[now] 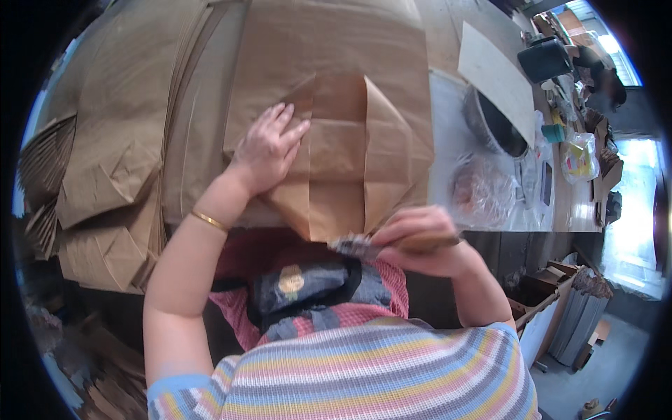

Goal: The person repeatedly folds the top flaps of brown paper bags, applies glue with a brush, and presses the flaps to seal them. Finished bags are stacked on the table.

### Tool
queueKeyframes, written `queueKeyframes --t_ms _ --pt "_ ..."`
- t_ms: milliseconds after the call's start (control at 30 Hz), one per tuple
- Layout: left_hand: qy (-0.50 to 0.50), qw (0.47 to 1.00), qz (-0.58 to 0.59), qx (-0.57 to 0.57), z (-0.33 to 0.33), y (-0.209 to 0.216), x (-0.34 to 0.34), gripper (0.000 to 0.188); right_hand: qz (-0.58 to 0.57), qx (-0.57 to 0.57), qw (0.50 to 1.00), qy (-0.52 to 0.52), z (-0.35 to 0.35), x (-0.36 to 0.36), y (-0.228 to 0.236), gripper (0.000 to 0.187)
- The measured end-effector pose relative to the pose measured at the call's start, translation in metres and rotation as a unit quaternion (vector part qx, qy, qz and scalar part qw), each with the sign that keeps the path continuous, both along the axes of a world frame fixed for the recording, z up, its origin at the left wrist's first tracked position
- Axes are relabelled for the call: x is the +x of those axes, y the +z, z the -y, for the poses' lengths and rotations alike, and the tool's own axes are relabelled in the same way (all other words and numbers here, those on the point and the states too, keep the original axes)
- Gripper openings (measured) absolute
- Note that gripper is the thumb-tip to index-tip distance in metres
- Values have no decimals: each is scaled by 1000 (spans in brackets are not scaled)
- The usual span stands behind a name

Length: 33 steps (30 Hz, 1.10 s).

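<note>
A brown paper bag [337,164] lies flat on the table in front of me, its near end opened out into a folded, many-sided shape. My left hand [271,148] rests on the left flap of that end, fingers stretched out and holding nothing. In my right hand [423,238] is a brush [355,246] with a wooden handle, gripped near the table's front edge. Its bristle end points left, at the bag's nearest edge; blur hides whether they touch. Under the bag lies more brown paper [336,35].
Stacked brown paper bags [122,91] fill the left side. To the right stand a round basin [483,119] partly under a pale board [497,77], a crumpled clear plastic bag [483,185] and a black container [544,59]. Another person [606,87] is at the far right.
</note>
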<state>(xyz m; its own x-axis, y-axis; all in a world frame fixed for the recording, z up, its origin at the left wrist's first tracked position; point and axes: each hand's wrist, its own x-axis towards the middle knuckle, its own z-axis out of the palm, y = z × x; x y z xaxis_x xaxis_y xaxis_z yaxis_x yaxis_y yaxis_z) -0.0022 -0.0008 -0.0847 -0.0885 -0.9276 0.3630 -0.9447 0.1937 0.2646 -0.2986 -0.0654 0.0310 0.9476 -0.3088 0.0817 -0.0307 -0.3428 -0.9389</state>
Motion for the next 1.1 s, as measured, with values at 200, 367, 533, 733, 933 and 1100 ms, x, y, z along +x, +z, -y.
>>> queueKeyframes --t_ms 200,367,533,733,933,1100 --pt "11 999 6 41 -7 9 0 39 -13 64 957 -284 110 42 -14 12" --pt "5 998 -3 56 -1 12 -4 39 -75 8 952 -298 152 72 -49 14" --pt "16 997 -68 26 -4 11 -3 41 -6 14 951 -310 159 97 -47 14" --pt "36 994 -104 -15 -5 15 -3 30 10 187 954 -236 91 145 -53 15" --pt "44 993 -108 6 -5 14 0 25 -118 -2 945 -306 114 162 -47 11" --pt "43 992 -109 54 -1 11 -3 25 115 -97 955 -255 103 74 -14 18"
